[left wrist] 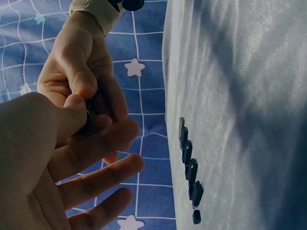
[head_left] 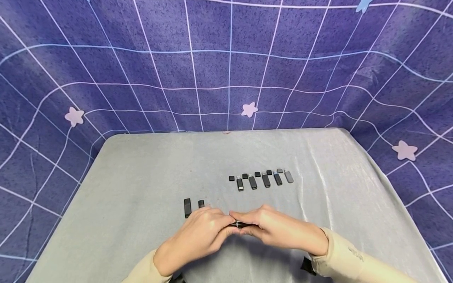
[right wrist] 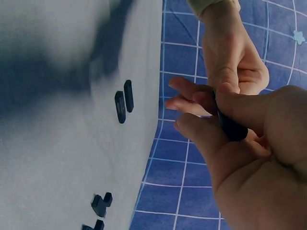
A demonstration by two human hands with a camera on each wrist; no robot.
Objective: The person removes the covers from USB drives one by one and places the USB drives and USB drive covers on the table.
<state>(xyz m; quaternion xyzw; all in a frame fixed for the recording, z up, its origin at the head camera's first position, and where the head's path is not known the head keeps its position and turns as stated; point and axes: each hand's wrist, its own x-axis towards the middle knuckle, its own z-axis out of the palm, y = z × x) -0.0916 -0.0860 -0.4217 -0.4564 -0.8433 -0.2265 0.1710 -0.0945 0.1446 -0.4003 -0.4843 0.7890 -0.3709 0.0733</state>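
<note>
Above the grey cloth, both hands meet at a black USB flash drive [head_left: 243,225], with a thin light band near its middle. My right hand [head_left: 274,228] grips its body between thumb and curled fingers; the dark body [right wrist: 233,127] shows in the right wrist view. At the other end, my left hand [head_left: 201,231] pinches it with thumb and index finger, the remaining fingers spread out in the left wrist view. Just beyond the left hand lie two dark flash drives, one long [head_left: 187,208] and one partly hidden [head_left: 201,203] behind that hand.
Farther back is a row of several flash drives [head_left: 266,179] with bare plugs, small caps [head_left: 257,174] beside them; the rightmost drive [head_left: 288,176] is grey. A grey cloth [head_left: 148,169] covers the table, and a blue gridded curtain [head_left: 212,70] hangs behind and on both sides.
</note>
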